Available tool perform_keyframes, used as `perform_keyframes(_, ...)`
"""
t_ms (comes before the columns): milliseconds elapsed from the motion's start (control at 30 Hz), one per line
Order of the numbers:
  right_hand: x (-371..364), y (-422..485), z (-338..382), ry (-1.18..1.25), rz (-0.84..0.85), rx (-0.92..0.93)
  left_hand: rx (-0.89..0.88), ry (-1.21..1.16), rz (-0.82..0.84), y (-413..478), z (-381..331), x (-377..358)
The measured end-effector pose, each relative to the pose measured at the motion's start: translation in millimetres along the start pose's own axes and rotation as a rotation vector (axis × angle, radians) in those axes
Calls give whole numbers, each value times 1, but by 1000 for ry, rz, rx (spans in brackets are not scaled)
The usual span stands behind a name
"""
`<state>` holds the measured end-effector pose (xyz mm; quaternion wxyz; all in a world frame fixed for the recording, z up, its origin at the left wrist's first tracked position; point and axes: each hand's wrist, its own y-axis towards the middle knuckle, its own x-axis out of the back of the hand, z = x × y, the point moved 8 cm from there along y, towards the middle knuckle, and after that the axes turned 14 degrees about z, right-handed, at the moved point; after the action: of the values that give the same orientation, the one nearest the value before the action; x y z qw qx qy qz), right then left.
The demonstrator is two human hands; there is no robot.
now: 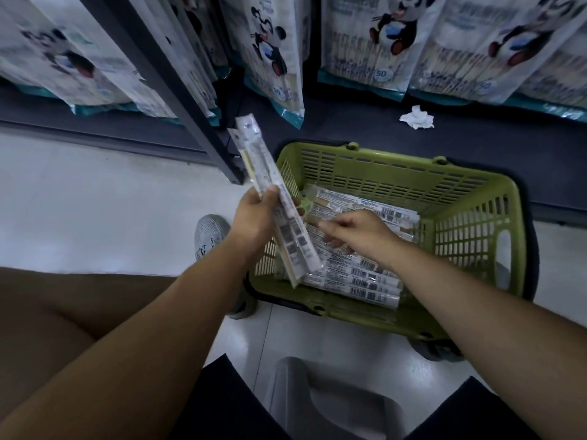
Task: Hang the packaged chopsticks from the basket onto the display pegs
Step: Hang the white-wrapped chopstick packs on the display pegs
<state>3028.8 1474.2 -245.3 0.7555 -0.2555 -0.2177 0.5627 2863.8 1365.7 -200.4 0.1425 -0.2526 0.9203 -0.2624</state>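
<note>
the green basket (397,173) is sitting on the floor, holding the chopstick packs (365,281). the left hand (255,215) is gripping a few held packs (259,160) mid-length. they are looking light, stiff and slick, so pinching near an end is likely suiting them. the right hand (355,230) is curling over the pile, and i cannot tell whether it is holding one.

Dim, cool-tinted frame. Floor (95,201) catches most of the light: soft sheen, no hard shadows. Hanging bags (365,42) along the top edge are dark, print smeared. My right hand (355,231) is motion-blurred; chopstick packets (263,173) in my left hand (254,217) are soft too. Barcodes in the basket (397,182) are sharper. Wide-angle bowing at the edges: shelf post (168,90), my forearms.
</note>
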Motion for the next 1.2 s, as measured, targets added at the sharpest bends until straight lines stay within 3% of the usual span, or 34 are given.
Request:
perform_keyframes(133,16,4,-42,-471,-102,-154,42,93,-118,2,-4,30)
perform_keyframes(233,1,12,-62,-666,-19,-226,13,90,-68,2,-5,27)
perform_keyframes(333,-9,19,-67,-764,-52,-210,0,83,5,0,-6,18)
perform_keyframes(867,-5,21,-59,-708,-75,-139,-12,143,67,-2,-11,5)
perform_keyframes(1067,39,6,-9,-357,-264,2,47,94,77,3,-8,-3)
perform_keyframes(1200,43,-3,39,-20,-205,119,98,67,177,2,-4,-23)
